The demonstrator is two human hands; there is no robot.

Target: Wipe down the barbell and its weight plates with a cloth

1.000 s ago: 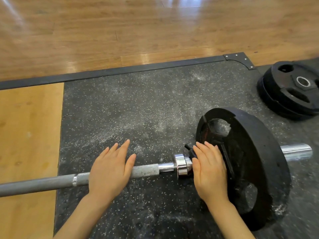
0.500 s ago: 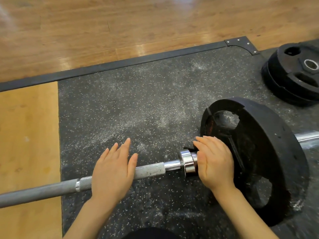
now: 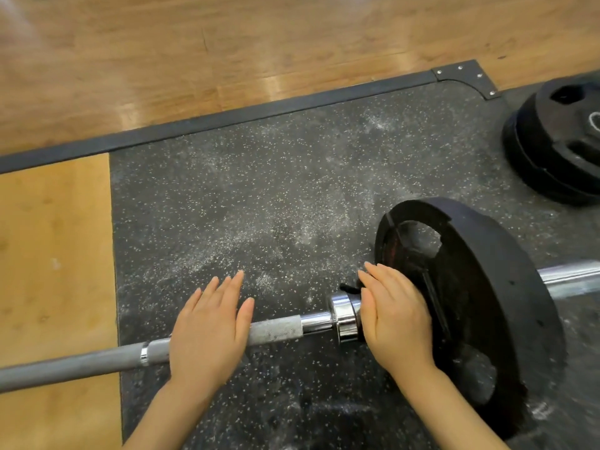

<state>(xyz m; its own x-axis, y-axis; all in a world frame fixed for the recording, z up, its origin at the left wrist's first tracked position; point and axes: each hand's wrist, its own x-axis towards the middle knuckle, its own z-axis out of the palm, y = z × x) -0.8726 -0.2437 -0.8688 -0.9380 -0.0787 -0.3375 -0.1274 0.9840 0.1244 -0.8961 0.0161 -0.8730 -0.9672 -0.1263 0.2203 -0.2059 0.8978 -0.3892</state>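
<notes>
The long grey steel barbell [image 3: 207,345] lies on the speckled black rubber floor mat [image 3: 259,206], left hand [image 3: 207,329] flat on it and right hand [image 3: 394,315] against the black round weight plate [image 3: 470,306], fingers straight and together, unchanged from a second ago; no cloth visible, wiping not begun.

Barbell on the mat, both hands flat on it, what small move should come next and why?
Probably fetch a cloth: none is in view. The left hand rests flat on the barbell, the right hand against the weight plate, both bare.
</notes>
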